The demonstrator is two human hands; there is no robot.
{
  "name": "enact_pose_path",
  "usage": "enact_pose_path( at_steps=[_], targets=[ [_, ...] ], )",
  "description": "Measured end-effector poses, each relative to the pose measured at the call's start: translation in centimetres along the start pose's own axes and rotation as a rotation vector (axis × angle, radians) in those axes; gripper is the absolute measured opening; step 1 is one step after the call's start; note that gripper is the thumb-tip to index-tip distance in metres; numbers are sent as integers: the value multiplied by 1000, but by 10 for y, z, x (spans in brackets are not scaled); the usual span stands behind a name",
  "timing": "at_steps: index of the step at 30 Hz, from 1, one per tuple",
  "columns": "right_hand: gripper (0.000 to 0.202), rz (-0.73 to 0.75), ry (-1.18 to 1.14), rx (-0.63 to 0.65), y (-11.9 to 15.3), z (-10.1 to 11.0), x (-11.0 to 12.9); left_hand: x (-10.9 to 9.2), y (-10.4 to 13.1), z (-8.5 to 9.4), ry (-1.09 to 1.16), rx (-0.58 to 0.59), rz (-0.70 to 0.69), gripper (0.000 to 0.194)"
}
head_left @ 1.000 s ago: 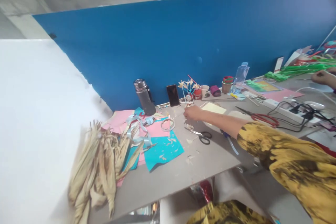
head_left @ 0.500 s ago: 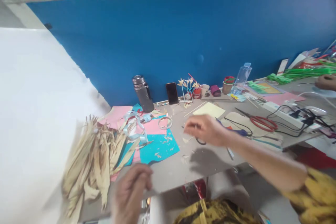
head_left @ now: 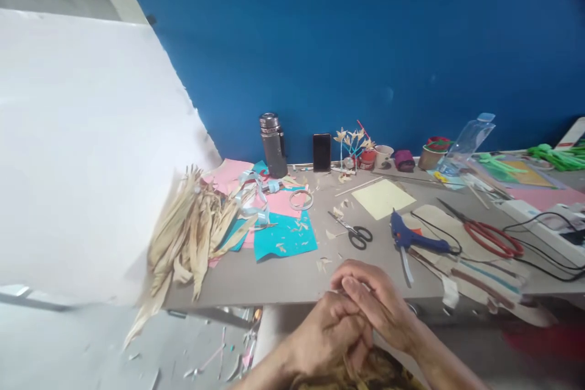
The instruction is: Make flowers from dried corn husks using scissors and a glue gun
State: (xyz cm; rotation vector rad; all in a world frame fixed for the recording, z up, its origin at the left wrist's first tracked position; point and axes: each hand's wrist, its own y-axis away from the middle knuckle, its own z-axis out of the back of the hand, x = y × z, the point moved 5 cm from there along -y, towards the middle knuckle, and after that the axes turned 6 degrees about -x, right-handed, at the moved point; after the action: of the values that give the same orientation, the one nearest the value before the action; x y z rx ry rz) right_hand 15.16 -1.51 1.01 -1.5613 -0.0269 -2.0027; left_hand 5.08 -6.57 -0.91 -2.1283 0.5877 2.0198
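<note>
Pale flowers (head_left: 367, 143) look assembled, dry husks (head_left: 169, 237) remain heaped; left hand (head_left: 326, 332) and right hand (head_left: 379, 301) folded together, cannot tell if holding anything.

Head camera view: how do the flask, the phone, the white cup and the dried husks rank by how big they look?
1. Dried husks, a wide bundle, though nearer the camera
2. Flask
3. Phone
4. White cup, partly hidden
</note>
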Motion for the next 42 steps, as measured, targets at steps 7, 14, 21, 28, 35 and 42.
enact_pose_path(
  at_steps=[7,14,21,28,35,42],
  targets=[
    [38,-52,122,-136,7,1,-39,17,1,39,74,-281,108,30],
    [40,162,427,-39,-4,-24,-65,37,10,60,59,-386,-10,29],
    [38,171,446,-56,-2,-23,-75,23,-3,39,-48,-277,-162,41],
    [28,181,437,-103,-2,-25,-72,13,2,67,-318,-411,-252,63],
    [24,55,772,-89,-25,-38,-65,21,8,76,-311,-754,-211,40],
    [20,49,838,-98,-32,-39,-79,15,1,81,-505,-850,-332,19]
  ],
)
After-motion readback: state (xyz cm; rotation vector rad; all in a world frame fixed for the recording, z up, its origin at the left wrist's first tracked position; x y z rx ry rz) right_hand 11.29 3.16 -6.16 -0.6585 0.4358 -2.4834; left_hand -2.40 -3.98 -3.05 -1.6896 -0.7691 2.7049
